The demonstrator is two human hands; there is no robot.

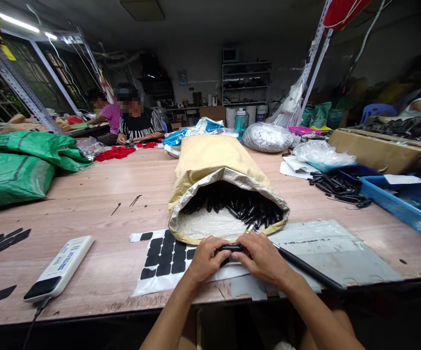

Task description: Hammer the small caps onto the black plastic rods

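Just in front of the sack's mouth, my left hand [207, 260] and my right hand [263, 257] are closed on a short black cylindrical piece [231, 248], one at each end. Its exact kind does not show. A yellow-brown sack [217, 153] lies on its side with a white lining, and many slim black pieces [246, 209] fill its mouth. Beneath my hands is a white sheet with black rounded-square stickers [164, 253]. A long black rod [310, 267] slants past my right hand; whether that hand touches it is unclear. Something shiny [251, 228] shows just beyond my right fingers.
A white power bank [60, 267] with a cable lies left on the wooden table [104, 282]. Green sacks [17, 165] stand farther left. At right are a blue tray [403, 204], loose black pieces [337, 187] and a cardboard box [378, 148]. Other people [137, 121] sit beyond.
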